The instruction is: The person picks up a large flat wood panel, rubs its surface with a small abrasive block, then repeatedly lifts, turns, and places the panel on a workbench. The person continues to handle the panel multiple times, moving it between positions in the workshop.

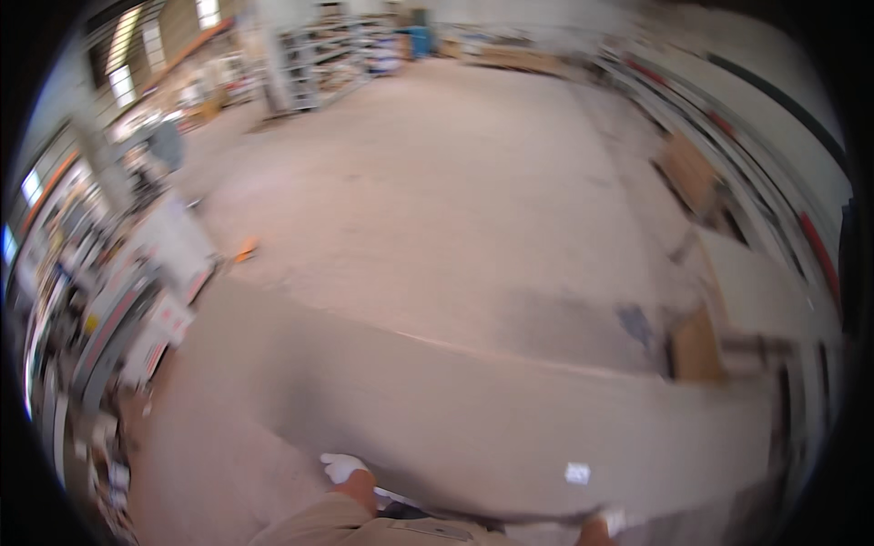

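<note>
A long grey panel stretches across the view in front of me, slanting from the left down to the right, with a small white label near its right part. At its near edge is my left hand in a white glove, closed on the edge, part of its fingers hidden. Farther right, my right hand, in a pale glove, is at the same near edge, close to the bottom of the view. Little of it shows, and motion blurs its fingers.
Machines with white and grey housings line the left. An orange object lies on the pinkish floor. Loaded shelving stands far back. Along the right wall are brown boards, a brown box and long rails.
</note>
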Tool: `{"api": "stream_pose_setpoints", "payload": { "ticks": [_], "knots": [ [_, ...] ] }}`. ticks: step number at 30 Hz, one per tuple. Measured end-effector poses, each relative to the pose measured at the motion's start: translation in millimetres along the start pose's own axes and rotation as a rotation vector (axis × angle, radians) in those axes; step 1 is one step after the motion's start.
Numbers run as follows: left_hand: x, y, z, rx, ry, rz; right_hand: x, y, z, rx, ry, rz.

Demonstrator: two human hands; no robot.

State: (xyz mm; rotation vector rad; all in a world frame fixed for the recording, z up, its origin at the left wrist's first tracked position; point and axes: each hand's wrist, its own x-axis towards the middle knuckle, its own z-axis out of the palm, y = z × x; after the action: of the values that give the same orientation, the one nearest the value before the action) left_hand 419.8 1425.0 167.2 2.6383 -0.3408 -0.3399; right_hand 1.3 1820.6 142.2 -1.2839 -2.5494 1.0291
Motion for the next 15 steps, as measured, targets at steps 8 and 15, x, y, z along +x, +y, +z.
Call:
{"api": "stream_pose_setpoints", "payload": {
  "ticks": [8, 15],
  "knots": [
    [-13.7, 12.8, -36.6, 0.106, -0.299, 0.947, 13.3, -36.7, -14.9, 0.002, -0.077, 0.099],
    [-236.3, 108.1, -40.1, 0.100, -0.934, 2.182, 32.4, 8.4, -98.1, 0.773, -0.898, 0.003]
  ]
}}
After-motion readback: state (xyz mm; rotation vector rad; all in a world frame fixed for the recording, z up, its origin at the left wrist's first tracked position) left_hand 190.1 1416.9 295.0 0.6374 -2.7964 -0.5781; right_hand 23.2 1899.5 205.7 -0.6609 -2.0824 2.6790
